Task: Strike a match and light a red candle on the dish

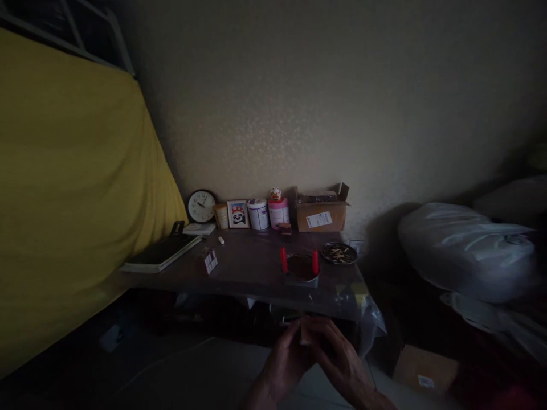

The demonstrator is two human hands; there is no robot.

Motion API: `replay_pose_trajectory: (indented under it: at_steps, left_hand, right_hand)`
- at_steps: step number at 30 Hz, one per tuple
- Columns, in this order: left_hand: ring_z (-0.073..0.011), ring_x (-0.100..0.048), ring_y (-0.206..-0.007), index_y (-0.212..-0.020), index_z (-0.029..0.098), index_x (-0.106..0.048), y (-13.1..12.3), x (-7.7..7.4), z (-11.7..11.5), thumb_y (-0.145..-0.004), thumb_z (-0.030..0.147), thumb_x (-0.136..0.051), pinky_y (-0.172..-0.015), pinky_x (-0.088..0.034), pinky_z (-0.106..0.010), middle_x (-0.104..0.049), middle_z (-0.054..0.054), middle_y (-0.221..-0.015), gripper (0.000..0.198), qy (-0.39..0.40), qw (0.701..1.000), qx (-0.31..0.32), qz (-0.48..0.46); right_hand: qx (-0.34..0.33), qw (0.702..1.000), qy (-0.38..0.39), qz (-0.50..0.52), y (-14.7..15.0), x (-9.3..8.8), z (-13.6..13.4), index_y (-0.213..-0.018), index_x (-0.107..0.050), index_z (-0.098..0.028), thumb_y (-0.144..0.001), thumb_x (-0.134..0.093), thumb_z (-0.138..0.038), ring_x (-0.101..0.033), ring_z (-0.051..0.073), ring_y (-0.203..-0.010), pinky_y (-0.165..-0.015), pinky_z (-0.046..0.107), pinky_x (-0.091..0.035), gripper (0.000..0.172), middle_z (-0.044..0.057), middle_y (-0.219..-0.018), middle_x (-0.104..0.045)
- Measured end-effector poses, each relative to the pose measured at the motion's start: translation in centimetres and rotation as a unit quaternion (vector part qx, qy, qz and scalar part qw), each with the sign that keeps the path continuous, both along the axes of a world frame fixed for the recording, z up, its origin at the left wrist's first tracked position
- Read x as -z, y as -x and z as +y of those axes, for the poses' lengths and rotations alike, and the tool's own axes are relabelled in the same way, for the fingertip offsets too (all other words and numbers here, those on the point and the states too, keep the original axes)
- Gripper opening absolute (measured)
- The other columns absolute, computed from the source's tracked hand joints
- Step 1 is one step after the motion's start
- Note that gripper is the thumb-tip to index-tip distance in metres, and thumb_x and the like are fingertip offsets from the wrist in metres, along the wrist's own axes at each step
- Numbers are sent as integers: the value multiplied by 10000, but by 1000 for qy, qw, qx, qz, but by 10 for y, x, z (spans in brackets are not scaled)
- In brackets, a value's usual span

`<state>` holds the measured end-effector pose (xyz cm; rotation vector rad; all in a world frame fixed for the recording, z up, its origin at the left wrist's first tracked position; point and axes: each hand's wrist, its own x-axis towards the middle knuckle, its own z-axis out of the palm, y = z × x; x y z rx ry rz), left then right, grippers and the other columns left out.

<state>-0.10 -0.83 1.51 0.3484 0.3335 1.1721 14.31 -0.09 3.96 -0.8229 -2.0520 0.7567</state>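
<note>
My left hand (285,360) and my right hand (335,353) meet low in front of the table, both closed around a small pale box (304,332) held between the fingers. The room is dim and the box's markings cannot be read. On the table (252,267) beyond my hands stand two red candles (284,259) at either side of a round dish (301,267).
A dark plate of small sticks (339,253) lies right of the dish. A clock (201,206), framed picture (238,214), two tubs (258,214) and a cardboard box (321,213) line the wall. A notebook (161,253) lies left; yellow fabric (64,199) hangs beside it. Bags (465,250) sit right.
</note>
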Motion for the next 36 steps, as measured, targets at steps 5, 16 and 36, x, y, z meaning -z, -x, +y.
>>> replay_pose_trajectory:
  at_steps: [5, 16, 36]
  left_hand:
    - [-188, -605, -832, -945, 121, -671, 1, 4, 0, -843, 338, -517, -781, -416, -292, -682, -91, -906, 285, 10, 1000, -7, 24]
    - [-182, -602, -873, -1026, 115, -645, 3, 8, 2, -860, 297, -497, -800, -421, -291, -681, -90, -956, 288, 6, 1000, -16, -10]
    - [-154, -603, -840, -1029, 128, -644, 1, 0, -2, -855, 300, -512, -794, -433, -269, -665, -79, -955, 277, 0, 1000, -6, -2]
  right_hand:
    - [12, 1000, 6, 3, 2, 6, 3, -1052, -527, -235, -870, -469, -236, -540, 182, -1067, -911, 299, -453, 191, 60, -1133, -567]
    - [23, 999, -19, -16, -1, 12, 8, -1089, -537, -248, -873, -473, -235, -540, 199, -1094, -926, 337, -462, 226, 85, -1226, -504]
    - [25, 993, -103, -53, -3, 15, 10, -1112, -526, -244, -867, -445, -167, -534, 166, -1101, -899, 283, -484, 269, 68, -1217, -515]
